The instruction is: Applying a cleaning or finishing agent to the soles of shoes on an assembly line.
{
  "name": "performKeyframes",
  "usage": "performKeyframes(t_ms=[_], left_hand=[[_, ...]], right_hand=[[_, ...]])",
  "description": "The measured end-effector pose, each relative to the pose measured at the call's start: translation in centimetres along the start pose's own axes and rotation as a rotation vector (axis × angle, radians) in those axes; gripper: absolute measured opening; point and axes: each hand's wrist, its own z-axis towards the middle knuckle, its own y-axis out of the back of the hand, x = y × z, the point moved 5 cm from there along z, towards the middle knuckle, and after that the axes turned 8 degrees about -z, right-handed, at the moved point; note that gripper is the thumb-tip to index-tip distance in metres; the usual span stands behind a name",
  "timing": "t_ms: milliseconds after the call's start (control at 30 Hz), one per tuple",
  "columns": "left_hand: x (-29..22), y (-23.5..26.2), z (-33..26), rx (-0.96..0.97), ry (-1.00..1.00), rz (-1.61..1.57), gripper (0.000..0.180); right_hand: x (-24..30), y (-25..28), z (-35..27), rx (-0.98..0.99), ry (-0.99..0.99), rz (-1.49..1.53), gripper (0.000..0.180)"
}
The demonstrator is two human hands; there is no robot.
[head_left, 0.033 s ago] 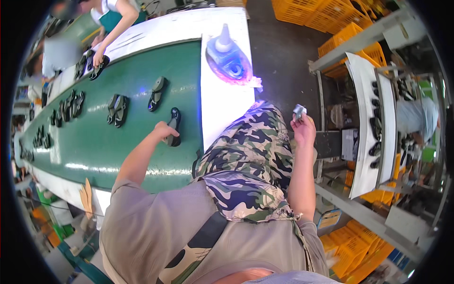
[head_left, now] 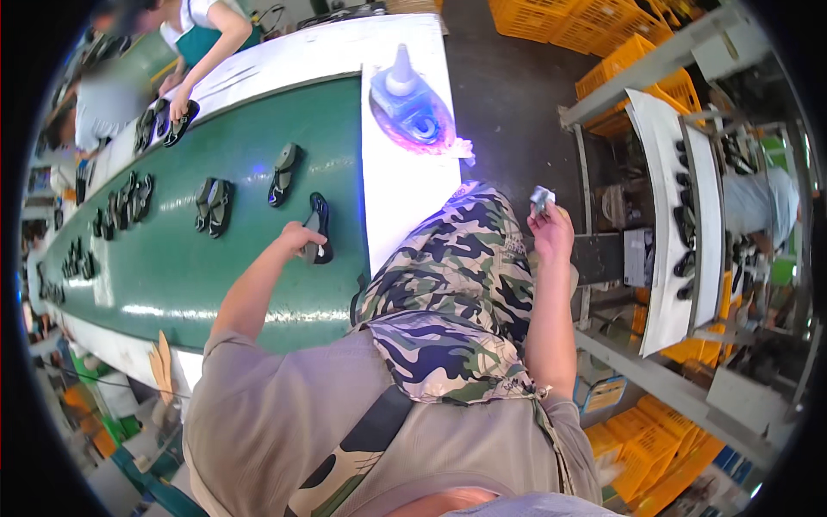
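Shoe (head_left: 320, 226) is at the green table (head_left: 185, 258), just right of the left hand (head_left: 298, 237), which grasps its left edge; from my distant seat I cannot tell if the sole touches the surface. The right hand (head_left: 552, 234) is well apart, further right, and pinches a small pale wad (head_left: 541, 200) between its fingertips.

I see that the long axis of the shoe runs nearly straight away from the person's body, with one rounded dark end far and the other near; which end is the toe, I cannot tell.

Going from left, I find a pair (head_left: 214, 207) with grey insoles and dark straps, then a single one (head_left: 284, 175) of similar look, tilted slightly. The table is smooth and glossy. Next comes a flat white board (head_left: 405, 198), carrying a bottle (head_left: 401, 86) with a cone top, then a camouflage apron (head_left: 457, 267) of folded cloth, and lastly latticed orange crates (head_left: 650, 69).
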Motion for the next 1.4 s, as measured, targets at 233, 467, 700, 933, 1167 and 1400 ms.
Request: performKeyframes(t_ms=[233, 467, 700, 933, 1167, 1400], left_hand=[[-18.5, -4.4, -7.1, 0.576, -0.647, -1.089, 0.068], [-30.7, -9.2, -13.4, 0.279, -1.094, -0.683, 0.067], [-34.9, -9.6, -21.8, -0.165, -1.867, -0.099, 0.053], [-35.1, -9.7, -23.3, -0.264, -1.941, 0.003, 0.049], [-35.6, -10.0, -23.4, -0.327, -1.888, 0.086, 0.046], [-35.9, -9.7, -23.2, -0.353, -1.799, 0.194, 0.047]], right_hand=[[1.9, -2.8, -0.7, -0.022, 0.089, -0.123, 0.018], [8.6, -13.1, -6.1, 0.279, 0.354, -0.248, 0.018], [9.5, -14.4, -7.4, 0.286, 0.407, -0.303, 0.019], [8.9, -14.5, -7.8, 0.284, 0.35, -0.239, 0.02], [9.0, -15.5, -9.6, 0.417, 0.217, -0.176, 0.018], [12.4, -16.9, -12.3, 0.502, 0.396, -0.345, 0.019]])
